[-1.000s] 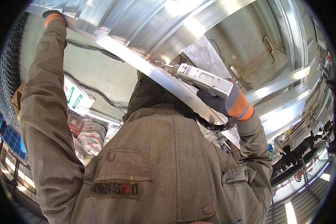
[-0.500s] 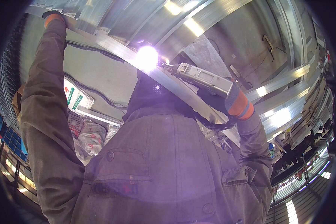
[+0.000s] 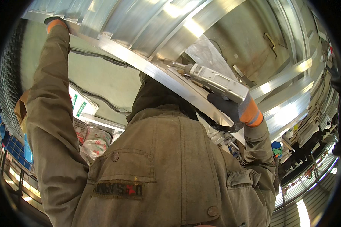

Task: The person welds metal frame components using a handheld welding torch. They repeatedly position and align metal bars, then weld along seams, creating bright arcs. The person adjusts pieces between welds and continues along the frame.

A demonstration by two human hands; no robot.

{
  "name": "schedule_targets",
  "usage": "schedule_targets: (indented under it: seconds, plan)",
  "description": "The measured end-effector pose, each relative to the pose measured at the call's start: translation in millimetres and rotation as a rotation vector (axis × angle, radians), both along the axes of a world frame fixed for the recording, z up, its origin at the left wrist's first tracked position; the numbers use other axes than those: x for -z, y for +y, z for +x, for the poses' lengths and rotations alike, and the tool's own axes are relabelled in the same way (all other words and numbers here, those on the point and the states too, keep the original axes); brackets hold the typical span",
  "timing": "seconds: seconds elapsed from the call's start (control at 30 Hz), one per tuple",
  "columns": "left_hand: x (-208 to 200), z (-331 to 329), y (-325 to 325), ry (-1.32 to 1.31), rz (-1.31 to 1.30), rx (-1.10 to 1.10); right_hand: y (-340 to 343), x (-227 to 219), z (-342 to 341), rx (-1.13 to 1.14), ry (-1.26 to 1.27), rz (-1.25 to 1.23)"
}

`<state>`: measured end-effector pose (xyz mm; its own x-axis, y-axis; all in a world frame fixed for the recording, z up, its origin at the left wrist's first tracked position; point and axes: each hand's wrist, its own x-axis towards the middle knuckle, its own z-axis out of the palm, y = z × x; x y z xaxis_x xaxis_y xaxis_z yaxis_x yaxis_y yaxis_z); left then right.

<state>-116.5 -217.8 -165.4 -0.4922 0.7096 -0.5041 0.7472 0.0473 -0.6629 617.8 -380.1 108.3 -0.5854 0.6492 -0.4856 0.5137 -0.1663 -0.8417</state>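
My right hand (image 3: 231,108), in a dark glove with an orange and grey cuff, is closed round a boxy silver handheld welding gun (image 3: 218,81). The gun's nozzle points left, its tip at or close to the joint where the slats (image 3: 134,22) meet the long rail of a bare aluminium frame (image 3: 151,70). No arc glows at the tip. Far up on the left, my left hand (image 3: 56,23), gloved alike, is at the edge of the same rail. Its fingers are mostly hidden, so their grip cannot be made out.
More aluminium bars (image 3: 286,81) cross at the right. A dark cable (image 3: 102,56) runs behind the rail. Plastic-wrapped bags (image 3: 96,142) and white-green packages (image 3: 79,104) lie at left, near a wire mesh (image 3: 7,87). A bent handle (image 3: 271,41) is at upper right.
The bright purple-white welding flash has gone out and the scene has darkened to natural colours. The welding gun and my right hand have shifted slightly right and down; my left hand stays at the rail.
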Motion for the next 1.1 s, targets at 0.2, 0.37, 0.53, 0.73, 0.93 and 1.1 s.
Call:
schedule_targets:
  seconds: [0.2, 0.37, 0.53, 0.73, 0.93, 1.1]
  plan:
    - [9.1, -11.0, -5.2, -0.134, 0.227, -0.213, -56.3, -49.2, 19.8, 0.288, -0.155, -0.021]
    - [-42.7, 23.2, -29.3, -0.339, 1.022, -0.65, -146.5, -53.8, 16.0, 0.455, -0.337, 0.231]
    - [-112.7, 113.4, -45.2, -0.976, 1.351, -0.178, -216.8, -38.9, 11.8, 0.538, -0.487, 0.587]
    - [-132.5, 234.9, -33.7, -0.84, 0.788, -0.094, -262.4, 2.7, -11.2, 0.745, -0.474, 0.583]
    - [-102.1, 179.4, 3.3, -1.435, 0.562, -0.489, -291.4, 51.6, 10.5, 0.84, -0.385, 0.412]
    - [-100.0, 171.6, 35.4, -1.346, 0.383, -0.484, -293.8, 83.5, 25.3, 0.922, -0.38, 0.389]
